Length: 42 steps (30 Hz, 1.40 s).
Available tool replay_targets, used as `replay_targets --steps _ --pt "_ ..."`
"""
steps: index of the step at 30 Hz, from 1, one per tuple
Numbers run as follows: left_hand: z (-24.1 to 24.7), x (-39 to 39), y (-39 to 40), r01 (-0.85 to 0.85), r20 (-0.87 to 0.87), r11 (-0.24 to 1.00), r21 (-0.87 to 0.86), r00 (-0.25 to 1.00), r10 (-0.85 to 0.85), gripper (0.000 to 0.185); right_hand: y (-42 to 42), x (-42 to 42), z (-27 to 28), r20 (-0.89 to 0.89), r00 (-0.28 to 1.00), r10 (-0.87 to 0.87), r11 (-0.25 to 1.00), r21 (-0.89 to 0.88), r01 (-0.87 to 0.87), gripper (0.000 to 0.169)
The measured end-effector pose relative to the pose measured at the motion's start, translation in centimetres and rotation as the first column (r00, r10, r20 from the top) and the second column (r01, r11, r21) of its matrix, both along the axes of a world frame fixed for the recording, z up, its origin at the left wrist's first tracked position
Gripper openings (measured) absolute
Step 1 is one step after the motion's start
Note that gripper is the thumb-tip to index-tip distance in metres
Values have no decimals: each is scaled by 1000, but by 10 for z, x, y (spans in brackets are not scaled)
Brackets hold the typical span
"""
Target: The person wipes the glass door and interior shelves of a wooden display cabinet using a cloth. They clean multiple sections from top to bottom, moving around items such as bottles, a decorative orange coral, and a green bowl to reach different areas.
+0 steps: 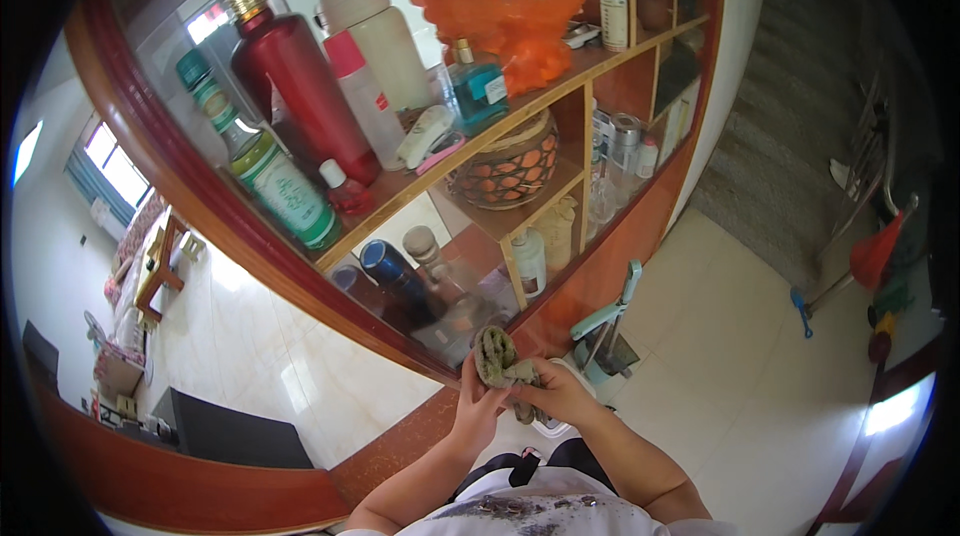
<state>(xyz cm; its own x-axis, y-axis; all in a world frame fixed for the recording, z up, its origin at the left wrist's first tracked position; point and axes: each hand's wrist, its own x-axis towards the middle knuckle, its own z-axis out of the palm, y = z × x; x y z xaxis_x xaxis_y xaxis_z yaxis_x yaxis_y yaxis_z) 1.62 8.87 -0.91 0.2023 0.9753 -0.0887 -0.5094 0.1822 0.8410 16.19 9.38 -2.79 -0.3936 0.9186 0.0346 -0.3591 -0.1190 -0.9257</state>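
Both hands hold a folded, grey-green cloth [495, 357] in front of my body, beside the lower edge of a glass-fronted wooden display cabinet [457, 157]. My left hand [477, 402] grips it from the left, with the fingers partly hidden behind the folds. On the other side, my right hand [561, 392] pinches the cloth, and a loose end hangs below the fingers. Just beyond the cloth, behind the glass, are a dark blue flask [394, 277] and glass bottles. Part of a white container [556, 427] shows beneath my right hand.
On the cabinet shelves stand a red bottle [304, 85], a green-labelled bottle [285, 187] and a woven basket [517, 161]. A long-handled dustpan [600, 352] is on the tiled floor to the right. Behind it rises a grey staircase [757, 153]. A black panel [232, 431] lies at lower left.
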Motion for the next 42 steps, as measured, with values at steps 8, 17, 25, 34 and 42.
replay_targets --steps 8,17,25,34,42 --pt "1 7 14 52 -136 999 11 989 -50 55 3 12 -10 79 982 -169 984 65 164 26" --pt "26 43 35 19 -9 986 -164 1000 -20 41 5 27 16 334 517 -788 433 898 81 48" --pt "31 51 39 148 12 986 76 989 -149 52 41 32 -20 111 659 -744 558 646 521 55" --pt "22 -24 -8 33 -348 881 472 925 151 49 198 98 56 -126 238 -963 160 445 881 56" --pt "18 -75 -49 -185 -494 882 432 770 404 31 175 -14 39 -59 323 -944 233 573 786 54"
